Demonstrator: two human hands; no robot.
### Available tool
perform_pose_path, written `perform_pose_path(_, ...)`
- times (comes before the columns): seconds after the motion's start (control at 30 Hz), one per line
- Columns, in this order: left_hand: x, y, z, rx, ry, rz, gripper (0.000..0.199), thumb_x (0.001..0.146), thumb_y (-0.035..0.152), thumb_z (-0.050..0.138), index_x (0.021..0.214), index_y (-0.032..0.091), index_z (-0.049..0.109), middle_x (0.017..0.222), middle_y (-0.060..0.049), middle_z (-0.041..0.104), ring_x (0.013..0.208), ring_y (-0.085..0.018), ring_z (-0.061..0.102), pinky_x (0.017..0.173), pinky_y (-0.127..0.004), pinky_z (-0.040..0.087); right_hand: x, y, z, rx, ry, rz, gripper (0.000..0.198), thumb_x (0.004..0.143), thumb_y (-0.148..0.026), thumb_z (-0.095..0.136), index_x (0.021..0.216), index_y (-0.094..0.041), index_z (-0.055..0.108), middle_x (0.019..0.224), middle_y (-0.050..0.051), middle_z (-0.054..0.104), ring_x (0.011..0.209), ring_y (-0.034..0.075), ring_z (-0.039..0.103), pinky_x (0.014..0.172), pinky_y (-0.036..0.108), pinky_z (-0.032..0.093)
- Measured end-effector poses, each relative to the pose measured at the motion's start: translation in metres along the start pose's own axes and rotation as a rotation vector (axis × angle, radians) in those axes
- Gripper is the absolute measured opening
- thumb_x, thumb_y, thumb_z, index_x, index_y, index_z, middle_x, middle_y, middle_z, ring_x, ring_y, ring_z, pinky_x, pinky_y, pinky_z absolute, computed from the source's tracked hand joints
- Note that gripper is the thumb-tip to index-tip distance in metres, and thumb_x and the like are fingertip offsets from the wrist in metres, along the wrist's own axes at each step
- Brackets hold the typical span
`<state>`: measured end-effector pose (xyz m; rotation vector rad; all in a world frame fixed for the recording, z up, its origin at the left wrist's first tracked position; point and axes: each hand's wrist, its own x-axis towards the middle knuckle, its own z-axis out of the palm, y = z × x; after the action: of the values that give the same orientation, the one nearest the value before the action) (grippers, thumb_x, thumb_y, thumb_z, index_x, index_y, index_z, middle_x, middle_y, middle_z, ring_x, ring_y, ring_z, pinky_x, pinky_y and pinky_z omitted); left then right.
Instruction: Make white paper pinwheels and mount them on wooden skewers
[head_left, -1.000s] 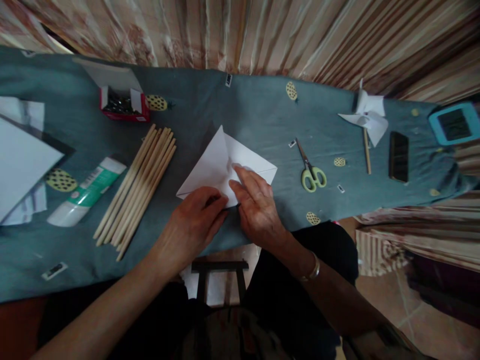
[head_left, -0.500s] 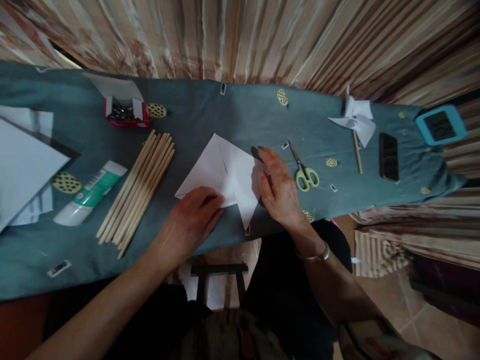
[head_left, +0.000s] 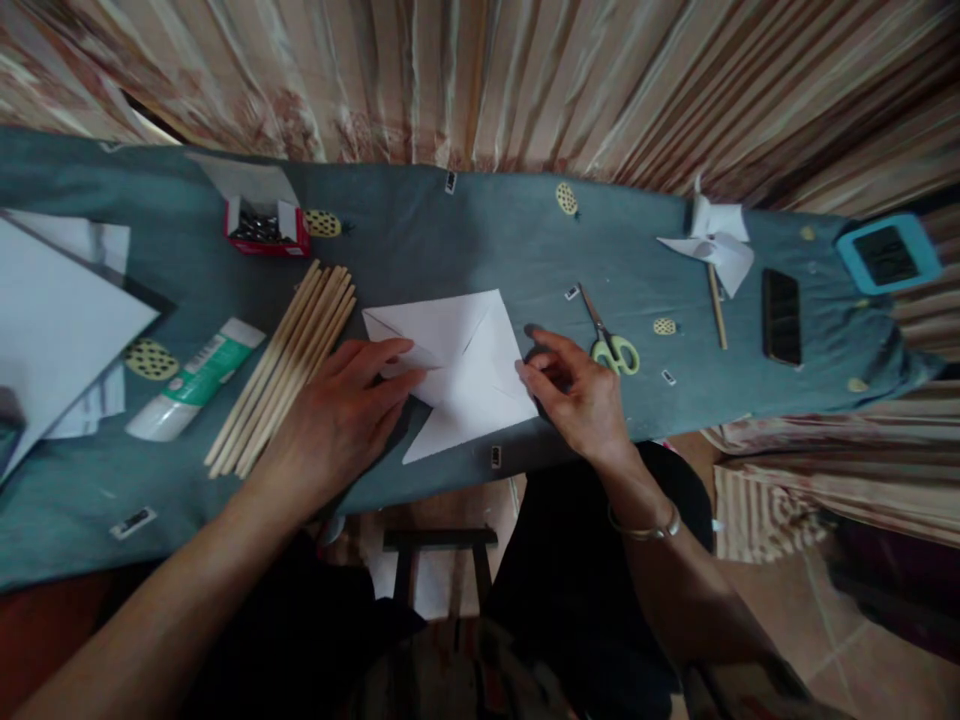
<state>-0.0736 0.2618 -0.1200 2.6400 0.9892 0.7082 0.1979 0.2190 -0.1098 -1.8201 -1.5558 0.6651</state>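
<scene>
A white paper square [head_left: 495, 355] with slits cut in from its corners lies on the blue-green cloth in front of me. My left hand [head_left: 341, 405] has its thumb and forefinger loosely closed at the slit on the paper's left side; the flap there is partly hidden. At the right edge, my right hand [head_left: 577, 390] pinches the paper with the thumb, the forefinger stretched above it and the other fingers curled. Green-handled scissors [head_left: 615, 350] lie just beyond my right hand. Thin wooden sticks [head_left: 289, 370] are bundled beside my left hand.
On the left are a glue tube [head_left: 195, 380], a red box of small metal pieces [head_left: 266, 230] and stacked white paper [head_left: 67, 320]. To the right lie a paper pinwheel on a stick [head_left: 724, 250], a dark phone [head_left: 781, 315] and a blue-framed clock [head_left: 889, 250].
The paper square has turned, so its straight upper edge now faces away from me. My left hand has shifted left and up; my right hand has moved slightly down to the paper's right edge.
</scene>
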Motion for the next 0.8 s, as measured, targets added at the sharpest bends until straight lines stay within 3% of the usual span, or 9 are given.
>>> perform_pose_path(0.17, 0.0, 0.009, -0.003, 0.006, 0.046, -0.011, 0.038, 0.092, 0.006, 0.046, 0.124, 0.024, 0.058, 0.137, -0.011, 0.057, 0.119, -0.03, 0.057, 0.098, -0.053, 0.054, -0.009, 0.004, -0.002, 0.064, -0.042, 0.036, 0.045, 0.083, -0.031, 0.069, 0.125, -0.016, 0.064, 0.073, -0.001, 0.071, 0.059, 0.013, 0.061, 0.062, 0.029, 0.054)
perform_pose_path(0.27, -0.003, 0.029, -0.003, -0.002, 0.064, 0.001, 0.031, 0.096, 0.011, 0.047, 0.122, 0.026, 0.058, 0.128, -0.008, 0.062, 0.112, -0.026, 0.059, 0.093, -0.048, 0.056, -0.012, 0.003, -0.003, 0.064, -0.041, 0.048, 0.046, 0.082, -0.03, 0.069, 0.126, -0.016, 0.062, 0.073, -0.001, 0.071, 0.059, 0.013, 0.061, 0.062, 0.03, 0.055)
perform_pose_path(0.4, -0.009, 0.051, 0.006, -0.029, -0.035, 0.129, 0.014, 0.096, 0.019, 0.057, 0.108, 0.017, 0.063, 0.1, -0.007, 0.07, 0.09, -0.022, 0.064, 0.077, -0.038, 0.059, -0.015, 0.0, -0.004, 0.051, -0.052, 0.064, 0.05, 0.082, -0.029, 0.068, 0.129, -0.014, 0.06, 0.073, -0.001, 0.071, 0.059, 0.013, 0.061, 0.063, 0.029, 0.055)
perform_pose_path(0.67, -0.01, 0.056, 0.014, 0.05, -0.085, 0.135, 0.012, 0.095, 0.014, 0.056, 0.103, 0.012, 0.065, 0.092, -0.007, 0.07, 0.08, -0.021, 0.064, 0.069, -0.034, 0.059, -0.02, -0.003, -0.005, -0.022, -0.052, 0.019, 0.04, 0.084, -0.035, 0.067, 0.12, -0.017, 0.066, 0.074, 0.0, 0.073, 0.058, 0.014, 0.063, 0.061, 0.029, 0.055)
perform_pose_path(0.8, -0.01, 0.057, 0.01, 0.023, -0.111, 0.169, 0.017, 0.094, 0.009, 0.054, 0.108, 0.008, 0.064, 0.094, -0.009, 0.07, 0.083, -0.023, 0.064, 0.072, -0.035, 0.059, -0.019, 0.0, -0.008, -0.035, 0.021, -0.047, 0.025, 0.088, -0.029, 0.064, 0.109, -0.019, 0.072, 0.09, 0.005, 0.077, 0.076, 0.018, 0.071, 0.076, 0.035, 0.059)
